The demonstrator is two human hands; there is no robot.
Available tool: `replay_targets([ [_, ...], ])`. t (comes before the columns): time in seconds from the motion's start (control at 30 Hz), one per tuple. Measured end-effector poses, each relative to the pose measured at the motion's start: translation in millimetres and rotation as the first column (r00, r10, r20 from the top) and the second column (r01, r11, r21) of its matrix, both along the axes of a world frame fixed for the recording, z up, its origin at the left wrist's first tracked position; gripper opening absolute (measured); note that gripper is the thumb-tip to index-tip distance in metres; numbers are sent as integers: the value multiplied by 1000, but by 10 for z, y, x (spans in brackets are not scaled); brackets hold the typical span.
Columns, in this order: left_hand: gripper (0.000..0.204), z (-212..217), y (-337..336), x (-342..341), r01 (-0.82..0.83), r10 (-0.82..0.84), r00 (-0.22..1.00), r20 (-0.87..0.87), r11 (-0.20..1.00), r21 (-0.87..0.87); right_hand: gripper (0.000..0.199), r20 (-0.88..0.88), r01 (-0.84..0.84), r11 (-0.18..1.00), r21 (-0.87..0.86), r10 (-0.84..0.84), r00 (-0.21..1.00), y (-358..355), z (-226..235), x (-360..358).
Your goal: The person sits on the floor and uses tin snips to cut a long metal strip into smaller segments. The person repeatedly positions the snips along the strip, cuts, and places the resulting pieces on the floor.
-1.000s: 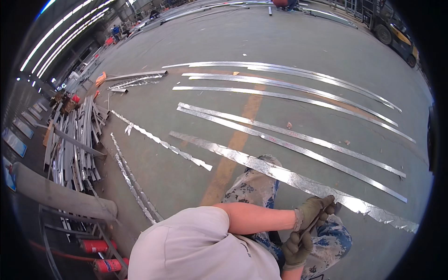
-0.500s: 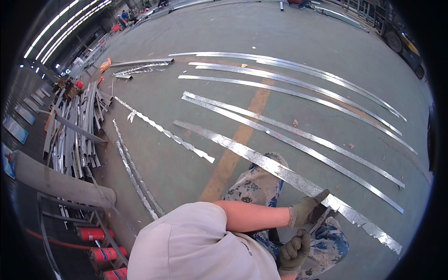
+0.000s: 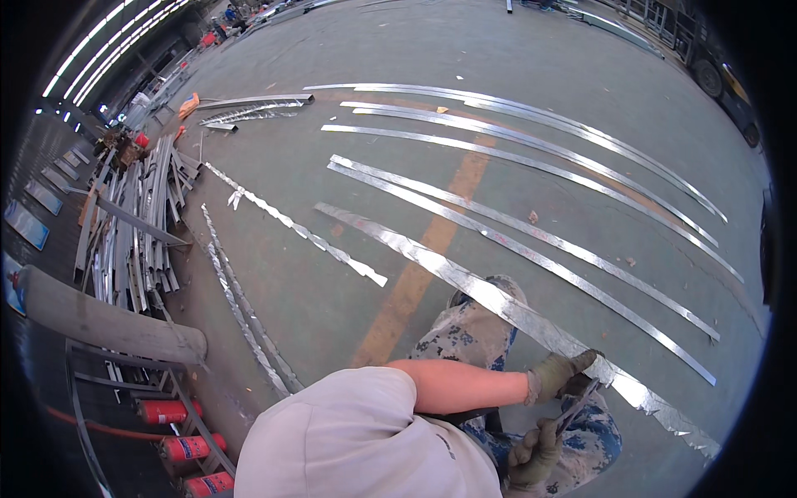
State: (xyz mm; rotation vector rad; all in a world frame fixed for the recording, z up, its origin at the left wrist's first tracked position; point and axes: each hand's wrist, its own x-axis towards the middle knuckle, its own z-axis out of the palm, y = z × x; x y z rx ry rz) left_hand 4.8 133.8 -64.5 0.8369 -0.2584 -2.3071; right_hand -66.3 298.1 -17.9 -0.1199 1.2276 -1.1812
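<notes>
My left hand (image 3: pixel 563 373), in a green work glove, grips the edge of a long shiny metal strip (image 3: pixel 432 261) that runs diagonally across the concrete floor and over my camouflage-trousered leg (image 3: pixel 473 332). Just below it, my gloved right hand (image 3: pixel 531 452) is closed on a dark hand tool (image 3: pixel 577 405), possibly snips, whose tip meets the strip beside my left hand. My grey shirt (image 3: pixel 357 440) hides the lower parts of both arms.
Several more long metal strips (image 3: pixel 531 149) lie side by side on the floor beyond. A shorter crinkled strip (image 3: pixel 290 224) and thin offcuts (image 3: pixel 241 307) lie to the left. A heap of metal profiles (image 3: pixel 133 216), a grey pipe (image 3: pixel 100 319) and red cylinders (image 3: pixel 178 448) stand at the far left.
The view has tilted slightly, so the strips sit lower and further right. Both hands stay at the same spot on the strip, the tool still against it.
</notes>
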Motion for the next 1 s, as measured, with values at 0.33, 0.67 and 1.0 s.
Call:
replay_targets([
  [0.33, 58, -361, 11, 13, 113, -86, 950, 299, 991, -74, 30, -477, 16, 991, 131, 49, 877, -202, 25, 379],
  [0.67, 51, -495, -144, 261, 938, 179, 336, 925, 22, -345, 18, -163, -64, 984, 169, 92, 982, -276, 113, 205],
  [1.0, 42, -35, -191, 432, -143, 145, 989, 21, 987, -77, 20, 15, -35, 987, 155, 34, 999, -309, 206, 107],
])
